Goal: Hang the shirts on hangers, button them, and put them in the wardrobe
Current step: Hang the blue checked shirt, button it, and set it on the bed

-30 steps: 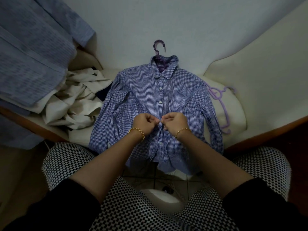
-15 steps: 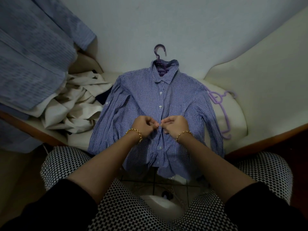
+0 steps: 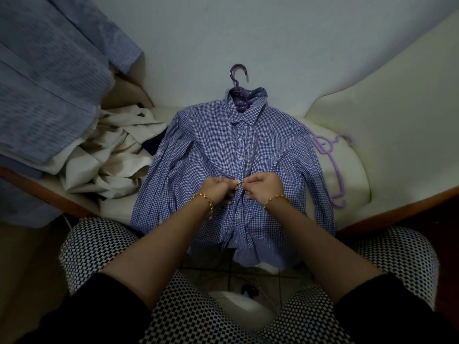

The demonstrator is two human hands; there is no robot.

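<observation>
I see the checked shirt (image 3: 211, 150) flat on the sofa seat (image 3: 355, 170), its purple hanger (image 3: 236, 83) mostly hidden under the collar — left hand (image 3: 218, 192) and right hand (image 3: 263, 187) pinch the front mid-chest, fingers (image 3: 250, 181) half-covering a button.

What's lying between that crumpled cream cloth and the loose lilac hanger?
In the head view, the blue checked shirt on its dark purple hanger lies spread between them, with the left hand and right hand pinching its button strip.

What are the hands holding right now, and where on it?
Both hands pinch the checked shirt at its front button strip, about halfway down: left hand on one edge, right hand on the other.
</observation>
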